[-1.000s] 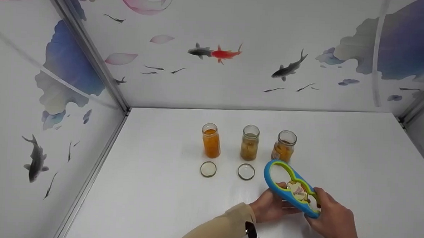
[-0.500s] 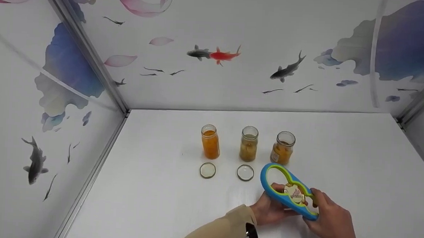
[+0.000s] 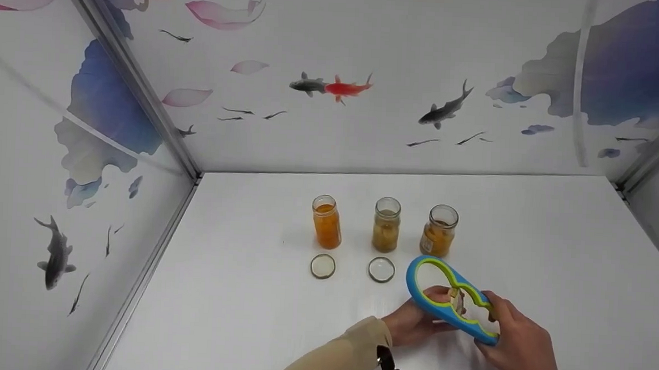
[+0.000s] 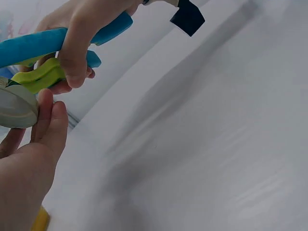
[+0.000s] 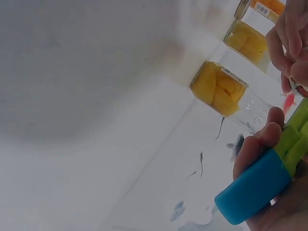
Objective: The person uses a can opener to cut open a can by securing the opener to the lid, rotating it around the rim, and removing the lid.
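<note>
My right hand point(image 3: 525, 346) grips one end of a jar opener point(image 3: 450, 316), a long blue frame with a scalloped lime-green inside. Behind that frame, my left hand point(image 3: 412, 323) pinches a round jar lid point(image 3: 457, 303), seen nearly edge-on through the opening. The left wrist view shows the lid's pale underside point(image 4: 17, 109) between thumb and fingers, just under the green part. In the right wrist view, fingers wrap the opener's blue end point(image 5: 255, 187). Just beyond the opener stands an open jar point(image 3: 437, 240) of yellow-orange fruit.
Two more open jars stand in the same row: a tall orange one point(image 3: 327, 229) and a yellowish one point(image 3: 385, 237). Before them lie two lids, the left lid point(image 3: 323, 266) and the middle lid point(image 3: 381, 269). Printed walls point(image 3: 331, 140) enclose the white table point(image 3: 236, 292).
The lid in my left hand has turned from showing its printed face to nearly edge-on. The opener was lowered slightly at first, uncovering the right jar's base, and stays in my right hand.
</note>
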A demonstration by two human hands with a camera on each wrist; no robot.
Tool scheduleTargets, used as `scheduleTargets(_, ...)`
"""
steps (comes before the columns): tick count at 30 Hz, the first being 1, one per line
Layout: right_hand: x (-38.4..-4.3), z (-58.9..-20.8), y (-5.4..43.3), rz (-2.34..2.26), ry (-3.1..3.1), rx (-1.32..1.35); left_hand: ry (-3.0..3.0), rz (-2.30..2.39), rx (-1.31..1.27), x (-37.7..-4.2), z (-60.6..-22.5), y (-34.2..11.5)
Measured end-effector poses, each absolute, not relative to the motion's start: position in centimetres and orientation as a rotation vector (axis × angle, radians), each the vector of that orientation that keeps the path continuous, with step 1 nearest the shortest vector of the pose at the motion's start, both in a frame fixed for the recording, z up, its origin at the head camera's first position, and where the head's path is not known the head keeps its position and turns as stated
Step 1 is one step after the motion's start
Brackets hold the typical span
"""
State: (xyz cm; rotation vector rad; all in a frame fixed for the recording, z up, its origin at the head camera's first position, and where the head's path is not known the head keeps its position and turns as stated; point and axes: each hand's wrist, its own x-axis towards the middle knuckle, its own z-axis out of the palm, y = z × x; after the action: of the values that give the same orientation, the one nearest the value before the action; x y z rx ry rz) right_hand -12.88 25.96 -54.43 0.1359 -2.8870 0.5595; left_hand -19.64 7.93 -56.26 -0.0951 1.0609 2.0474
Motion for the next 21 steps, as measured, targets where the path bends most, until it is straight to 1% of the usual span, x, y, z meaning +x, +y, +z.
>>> scheduleTargets(12, -12.6, -54.1, 26.8, 0.523, -2.883, 0.158, 1.245, 1.977, -0.037, -19.7, -56.3, 7.7)
scheduleTargets(21, -12.4, -53.9, 27.5, 0.492, -2.873, 0.134, 1.618, 1.942, 0.122, -20.0, -56.8, 7.3)
